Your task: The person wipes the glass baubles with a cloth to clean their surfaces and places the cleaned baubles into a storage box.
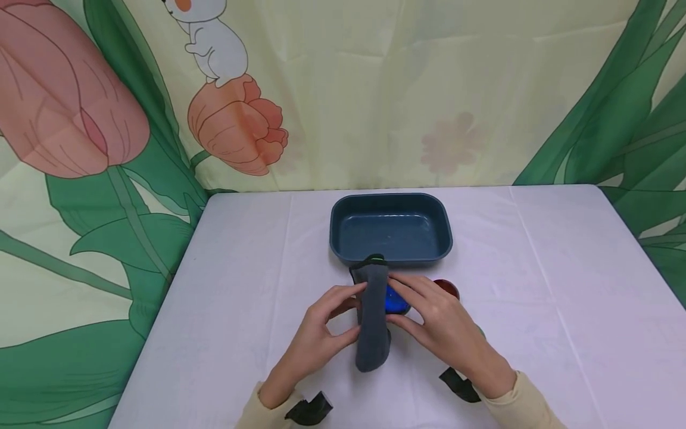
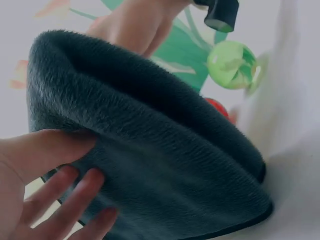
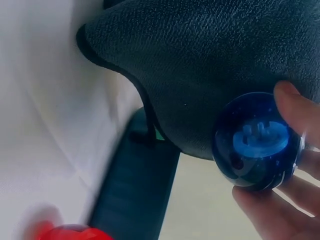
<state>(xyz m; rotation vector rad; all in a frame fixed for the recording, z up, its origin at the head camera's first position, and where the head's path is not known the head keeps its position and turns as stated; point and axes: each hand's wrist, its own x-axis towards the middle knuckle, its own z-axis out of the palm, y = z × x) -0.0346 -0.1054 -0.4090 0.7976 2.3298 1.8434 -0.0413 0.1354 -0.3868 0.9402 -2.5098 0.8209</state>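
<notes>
A dark grey plush cloth [image 1: 372, 322], folded over with a black edge, stands between my two hands in front of the basin. My left hand [image 1: 328, 333] pinches its left face, thumb and fingertips pressed into the pile in the left wrist view. On the other side, my right hand [image 1: 436, 319] grips a clear blue ball [image 3: 255, 142] with a pale blue shape inside, held up against the cloth. In the head view the cloth and right fingers partly cover this blue ball.
A dark blue rectangular basin [image 1: 391, 229] stands just beyond the cloth. Close behind the right hand lies a red ball [image 1: 447, 288], partly hidden. The left wrist view shows a green ball [image 2: 232, 65] near the right wrist. White cloth covers the table [image 1: 536, 345]; a printed curtain hangs behind.
</notes>
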